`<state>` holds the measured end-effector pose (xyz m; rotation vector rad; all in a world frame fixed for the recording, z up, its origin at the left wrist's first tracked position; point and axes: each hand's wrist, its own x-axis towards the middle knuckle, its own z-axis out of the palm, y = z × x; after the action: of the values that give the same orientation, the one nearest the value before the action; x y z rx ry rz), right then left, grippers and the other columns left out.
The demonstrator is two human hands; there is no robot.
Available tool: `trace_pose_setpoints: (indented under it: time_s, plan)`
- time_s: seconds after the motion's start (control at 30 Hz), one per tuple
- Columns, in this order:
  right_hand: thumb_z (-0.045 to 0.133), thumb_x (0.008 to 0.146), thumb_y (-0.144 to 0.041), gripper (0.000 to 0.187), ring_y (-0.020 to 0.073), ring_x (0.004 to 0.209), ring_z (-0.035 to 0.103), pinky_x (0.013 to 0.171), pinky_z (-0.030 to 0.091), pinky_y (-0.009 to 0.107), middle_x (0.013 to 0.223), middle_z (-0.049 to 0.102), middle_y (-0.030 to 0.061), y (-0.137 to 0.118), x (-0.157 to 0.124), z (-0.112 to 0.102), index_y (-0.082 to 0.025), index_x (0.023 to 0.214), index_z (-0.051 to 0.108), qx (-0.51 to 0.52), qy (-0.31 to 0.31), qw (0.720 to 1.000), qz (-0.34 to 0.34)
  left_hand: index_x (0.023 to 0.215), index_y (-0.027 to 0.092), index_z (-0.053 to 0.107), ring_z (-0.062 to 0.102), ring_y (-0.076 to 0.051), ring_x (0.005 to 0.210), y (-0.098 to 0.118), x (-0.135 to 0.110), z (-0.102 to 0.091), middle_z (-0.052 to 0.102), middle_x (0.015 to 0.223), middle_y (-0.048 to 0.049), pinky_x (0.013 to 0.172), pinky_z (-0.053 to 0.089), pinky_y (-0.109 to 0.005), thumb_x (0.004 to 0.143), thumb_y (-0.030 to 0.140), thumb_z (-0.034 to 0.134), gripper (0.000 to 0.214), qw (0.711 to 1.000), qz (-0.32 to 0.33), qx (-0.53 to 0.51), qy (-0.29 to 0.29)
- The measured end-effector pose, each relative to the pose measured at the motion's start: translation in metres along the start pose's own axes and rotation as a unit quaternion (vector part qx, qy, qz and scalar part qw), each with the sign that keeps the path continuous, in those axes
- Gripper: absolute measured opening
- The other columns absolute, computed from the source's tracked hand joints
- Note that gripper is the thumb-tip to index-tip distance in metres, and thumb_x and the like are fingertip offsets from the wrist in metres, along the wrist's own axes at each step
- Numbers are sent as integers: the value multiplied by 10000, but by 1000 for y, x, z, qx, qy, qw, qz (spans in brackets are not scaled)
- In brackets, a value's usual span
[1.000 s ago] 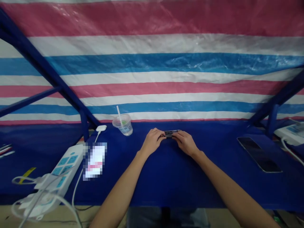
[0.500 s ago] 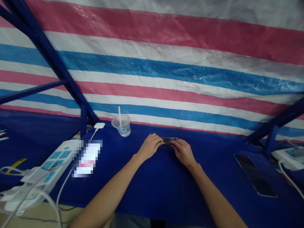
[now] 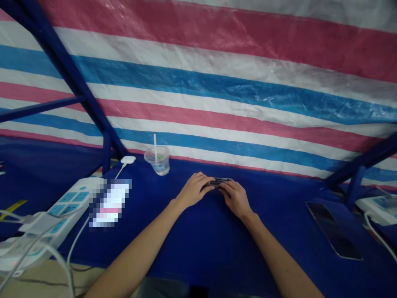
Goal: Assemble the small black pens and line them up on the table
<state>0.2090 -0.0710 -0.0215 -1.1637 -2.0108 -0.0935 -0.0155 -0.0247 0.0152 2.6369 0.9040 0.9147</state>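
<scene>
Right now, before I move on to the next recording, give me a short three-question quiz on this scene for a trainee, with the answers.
1. True or false: the left hand and the right hand both touch the small dark object on the blue table cover.
2. What lies to the right of the right hand? A) a power strip B) a black smartphone C) a stapler
3. Which hand is nearer the clear plastic cup with a straw?

Key: 1 true; 2 B; 3 the left hand.
</scene>
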Motion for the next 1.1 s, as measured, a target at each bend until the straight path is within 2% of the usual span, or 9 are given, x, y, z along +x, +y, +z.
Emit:
trace_pose_setpoints:
  time_s: [0.1, 0.23, 0.4, 0.5, 0.73, 0.93, 1.1]
  plan:
    - [548, 1042, -259, 198, 236, 919, 677, 859, 528, 396, 1015, 750, 86, 1, 0, 2, -233, 1092, 738, 12, 10, 1000, -3, 1105, 209, 670, 599, -218, 963, -2, -1, 1, 706, 1007, -45, 874, 460, -385, 1042, 378, 580, 201, 1000, 6, 0, 3]
    - [560, 1039, -268, 188, 236, 913, 679, 861, 529, 396, 995, 751, 80, 2, -1, 2, -233, 1080, 741, 15, 12, 1000, -4, 959, 197, 677, 597, -214, 959, -3, 0, 3, 713, 972, -42, 866, 445, -386, 1087, 318, 475, 268, 1000, 10, 11, -4]
    - [564, 1038, -267, 194, 235, 928, 672, 843, 525, 389, 1017, 754, 85, 2, 0, 0, -225, 1090, 746, 11, 16, 1000, 1, 1143, 222, 657, 610, -227, 996, 0, 1, 1, 710, 1050, -46, 895, 464, -388, 1022, 377, 617, 200, 1000, 4, -1, 1]
    - [578, 1033, -257, 185, 233, 921, 661, 841, 516, 386, 1007, 755, 78, 3, 0, 0, -220, 1086, 751, 12, 20, 1000, -2, 1054, 213, 657, 605, -222, 987, 0, 1, 1, 704, 1025, -46, 883, 457, -380, 1050, 329, 564, 148, 1000, 10, 3, 0]
    - [556, 1049, -249, 221, 213, 902, 647, 796, 476, 372, 1011, 750, 65, 2, 0, 2, -227, 1158, 747, 15, 20, 1000, -9, 816, 177, 622, 572, -217, 932, -7, 0, 2, 681, 874, -47, 835, 402, -376, 1102, 317, 429, 373, 999, -13, 32, -2]
    - [544, 1046, -203, 224, 197, 882, 641, 772, 411, 370, 1000, 728, 60, 9, 0, -2, -225, 1114, 756, -10, 67, 997, 22, 1002, 193, 664, 599, -216, 961, -10, 0, 0, 712, 990, -43, 875, 429, -377, 1074, 326, 514, 213, 998, -37, 14, 43]
    - [573, 1014, -176, 198, 197, 885, 630, 821, 389, 392, 982, 714, 49, 20, -3, -2, -230, 1062, 758, -25, 112, 992, 61, 1049, 206, 660, 611, -209, 960, -10, -1, -4, 722, 1005, -24, 892, 444, -381, 1044, 290, 581, 115, 997, -39, 13, 64]
